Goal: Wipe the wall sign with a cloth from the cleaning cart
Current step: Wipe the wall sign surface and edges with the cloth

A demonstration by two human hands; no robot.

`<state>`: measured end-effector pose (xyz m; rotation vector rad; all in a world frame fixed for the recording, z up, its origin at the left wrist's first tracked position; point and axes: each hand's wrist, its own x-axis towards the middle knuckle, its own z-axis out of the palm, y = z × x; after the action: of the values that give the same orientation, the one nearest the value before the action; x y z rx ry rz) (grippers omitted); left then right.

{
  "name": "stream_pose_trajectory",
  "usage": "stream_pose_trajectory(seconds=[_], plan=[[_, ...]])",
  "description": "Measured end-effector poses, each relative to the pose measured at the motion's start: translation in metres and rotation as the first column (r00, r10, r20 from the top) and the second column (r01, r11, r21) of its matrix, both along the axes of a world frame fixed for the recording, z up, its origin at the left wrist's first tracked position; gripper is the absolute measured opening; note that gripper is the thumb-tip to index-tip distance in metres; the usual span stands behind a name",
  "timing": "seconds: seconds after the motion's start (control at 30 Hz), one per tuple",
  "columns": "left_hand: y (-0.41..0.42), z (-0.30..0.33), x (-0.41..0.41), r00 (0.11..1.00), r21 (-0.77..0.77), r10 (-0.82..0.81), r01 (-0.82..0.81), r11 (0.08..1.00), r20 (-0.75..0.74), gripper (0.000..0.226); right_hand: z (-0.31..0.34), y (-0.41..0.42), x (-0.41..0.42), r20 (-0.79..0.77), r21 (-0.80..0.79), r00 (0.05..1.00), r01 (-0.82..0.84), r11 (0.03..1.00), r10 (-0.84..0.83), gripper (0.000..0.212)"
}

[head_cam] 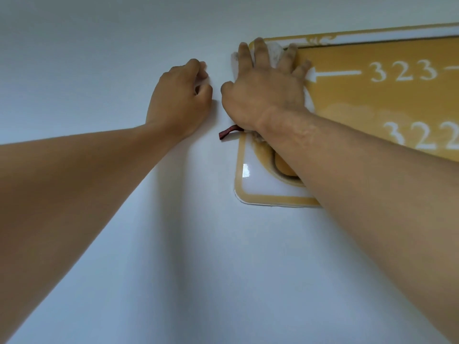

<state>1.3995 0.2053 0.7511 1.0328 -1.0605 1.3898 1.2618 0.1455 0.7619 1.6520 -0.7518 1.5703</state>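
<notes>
A yellow and white wall sign [372, 100] with the numbers 323 and 322 and a white arrow hangs on the white wall at the right. My right hand [265, 90] lies flat on its upper left corner, fingers spread, pressing a white cloth [274, 54] against it. The cloth shows between the fingers and at the hand's edges, and a dark red tag [227, 132] sticks out below the wrist. My left hand [180, 95] rests on the bare wall just left of the sign, fingers curled, holding nothing that I can see.
The plain white wall [124, 33] fills the view around the sign. My right forearm covers part of the sign's lower left area. The cleaning cart is out of view.
</notes>
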Motion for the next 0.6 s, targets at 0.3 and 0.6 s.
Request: stream_pose_trajectory(seconds=[0.3, 0.6], plan=[[-0.001, -0.01, -0.001, 1.0, -0.03, -0.002, 0.001, 1.0, -0.022, 0.044, -0.036, -0.006, -0.008, -0.057, -0.045, 0.998, -0.034, 0.998, 0.031, 0.072], [-0.008, -0.044, -0.007, 0.997, 0.022, 0.076, -0.075, 0.997, -0.025, 0.054, -0.068, -0.002, -0.015, 0.002, -0.138, 0.998, -0.056, 0.989, 0.056, 0.064]])
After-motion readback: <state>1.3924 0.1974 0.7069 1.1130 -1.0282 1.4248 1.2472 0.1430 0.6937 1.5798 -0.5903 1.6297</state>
